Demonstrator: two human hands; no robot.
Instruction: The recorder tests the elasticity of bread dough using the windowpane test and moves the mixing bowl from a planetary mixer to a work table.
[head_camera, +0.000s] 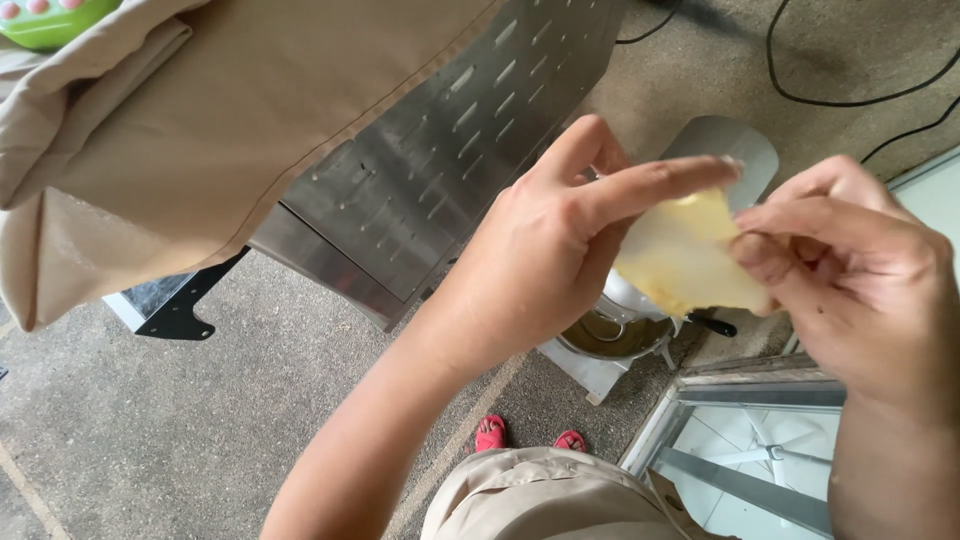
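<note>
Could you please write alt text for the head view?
Two bare hands, left hand and right hand, hold a thin pale yellow sheet between them above a round metal bowl. Behind stands a slotted steel panel, draped with beige cloth.

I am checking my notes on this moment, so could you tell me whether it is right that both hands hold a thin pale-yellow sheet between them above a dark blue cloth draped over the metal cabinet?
Not quite: the cloth is beige, not dark blue. The head view shows the left hand and right hand pinching the thin pale-yellow sheet between their fingers, with the slotted metal cabinet behind.
</note>
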